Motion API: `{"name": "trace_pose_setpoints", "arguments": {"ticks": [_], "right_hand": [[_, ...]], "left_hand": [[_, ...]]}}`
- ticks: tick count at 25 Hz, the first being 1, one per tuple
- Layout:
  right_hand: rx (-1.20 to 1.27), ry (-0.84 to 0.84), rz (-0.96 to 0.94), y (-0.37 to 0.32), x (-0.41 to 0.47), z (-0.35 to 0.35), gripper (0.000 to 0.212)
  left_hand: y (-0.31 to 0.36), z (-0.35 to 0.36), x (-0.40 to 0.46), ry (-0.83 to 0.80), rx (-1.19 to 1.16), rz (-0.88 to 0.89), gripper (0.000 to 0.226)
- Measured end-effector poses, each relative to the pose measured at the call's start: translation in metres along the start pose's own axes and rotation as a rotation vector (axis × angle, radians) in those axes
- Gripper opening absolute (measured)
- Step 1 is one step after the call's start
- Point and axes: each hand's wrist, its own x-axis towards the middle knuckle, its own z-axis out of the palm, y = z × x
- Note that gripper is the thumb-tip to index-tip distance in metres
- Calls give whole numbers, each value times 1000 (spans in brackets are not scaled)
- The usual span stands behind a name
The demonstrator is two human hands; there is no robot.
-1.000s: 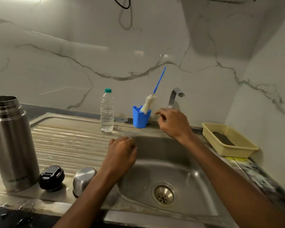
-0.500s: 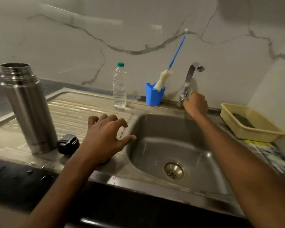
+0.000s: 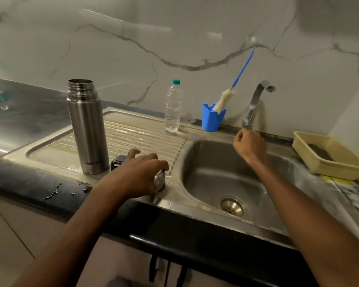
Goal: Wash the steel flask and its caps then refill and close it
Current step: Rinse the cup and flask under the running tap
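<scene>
Now | left hand point(image 3: 141, 175) curls over steel cap point(image 3: 159, 181) beside flask point(image 3: 87, 127), black cap point(image 3: 117, 162) between them | right hand point(image 3: 249, 146) fisted below tap point(image 3: 255, 102), contact unclear | risk: wet cap slips into sink point(image 3: 195, 183), elbow topples open flask

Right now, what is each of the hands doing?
Left hand: fingers curled over the steel cap on the drainboard, gripping it.
Right hand: curled at the base of the tap; whether it grips the lever cannot be told.
</scene>
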Motion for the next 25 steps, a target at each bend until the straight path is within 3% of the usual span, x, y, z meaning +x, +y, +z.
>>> {"name": "trace_pose_setpoints", "arguments": {"ticks": [4, 8, 15, 25], "right_hand": [[42, -41, 34, 22, 12, -1, 16], [136, -54, 152, 57, 43, -10, 25], [249, -158, 103, 70, 90, 6, 39], [233, -99, 123, 64, 131, 40, 43]], "left_hand": [[12, -8, 26, 147, -253, 45, 56], [56, -6, 106, 320, -551, 140, 61], [129, 42, 193, 368, -942, -15, 58], [113, 67, 205, 375, -1070, -56, 53]]}}
